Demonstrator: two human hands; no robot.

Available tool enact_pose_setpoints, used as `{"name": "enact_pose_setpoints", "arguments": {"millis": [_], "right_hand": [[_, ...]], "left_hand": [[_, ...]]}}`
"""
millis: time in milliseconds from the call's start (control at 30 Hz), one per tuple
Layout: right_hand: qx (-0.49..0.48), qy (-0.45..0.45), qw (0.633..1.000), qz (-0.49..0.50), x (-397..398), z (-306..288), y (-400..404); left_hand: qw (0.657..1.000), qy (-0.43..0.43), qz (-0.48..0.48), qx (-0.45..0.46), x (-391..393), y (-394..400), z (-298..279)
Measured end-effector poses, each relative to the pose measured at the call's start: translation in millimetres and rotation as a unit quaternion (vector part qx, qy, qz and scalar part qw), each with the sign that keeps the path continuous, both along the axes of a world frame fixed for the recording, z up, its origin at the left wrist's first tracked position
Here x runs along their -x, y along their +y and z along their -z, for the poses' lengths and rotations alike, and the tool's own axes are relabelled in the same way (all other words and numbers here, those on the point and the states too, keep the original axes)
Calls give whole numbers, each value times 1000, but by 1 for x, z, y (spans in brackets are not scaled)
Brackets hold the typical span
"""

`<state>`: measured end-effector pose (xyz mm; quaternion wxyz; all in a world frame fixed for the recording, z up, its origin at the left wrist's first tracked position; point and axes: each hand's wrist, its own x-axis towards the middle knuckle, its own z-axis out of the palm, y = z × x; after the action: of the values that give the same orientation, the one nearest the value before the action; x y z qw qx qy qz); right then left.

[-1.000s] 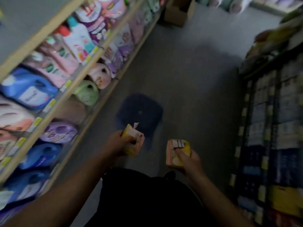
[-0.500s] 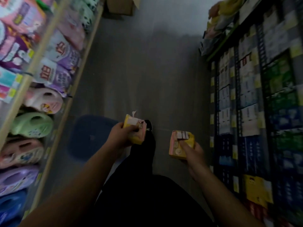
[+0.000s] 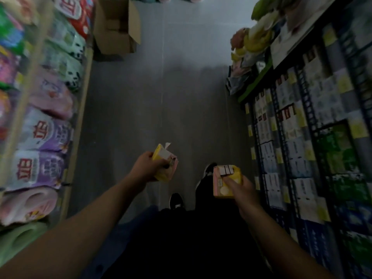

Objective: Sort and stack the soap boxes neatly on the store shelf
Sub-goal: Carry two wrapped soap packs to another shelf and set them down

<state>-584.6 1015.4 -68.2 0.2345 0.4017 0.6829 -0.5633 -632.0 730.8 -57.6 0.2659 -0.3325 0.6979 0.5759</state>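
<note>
Two soap boxes carried along the aisle
Head view: left hand (image 3: 148, 168) grips one yellow soap box (image 3: 165, 165), right hand (image 3: 240, 191) clasps the other soap box (image 3: 226, 181), both held apart over the floor, probably bound for the boxed shelf (image 3: 302, 137) alongside

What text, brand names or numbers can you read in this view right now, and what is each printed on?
"正": the large red character on the purple detergent bags on the left shelf, the only mark I can make out.
Left-hand soap box: white label, print too blurred.
Right-hand soap box: dark bars on white, no legible text.
Boxes on the right shelf: too blurred.
Cardboard carton: no print visible.
</note>
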Motion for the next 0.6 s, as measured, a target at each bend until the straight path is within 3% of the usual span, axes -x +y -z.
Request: {"name": "enact_pose_setpoints", "arguments": {"millis": [233,433,600], "right_hand": [[-16,12,996,-93,216,14,-5],[-17,35,971,-234,409,-4,-34],[-29,55,949,-309,550,-6,-75]], "left_hand": [[992,-42,-118,10,145,10,19],[987,-48,-126,82,266,-6,10],[969,-56,-240,36,364,-33,21]]}}
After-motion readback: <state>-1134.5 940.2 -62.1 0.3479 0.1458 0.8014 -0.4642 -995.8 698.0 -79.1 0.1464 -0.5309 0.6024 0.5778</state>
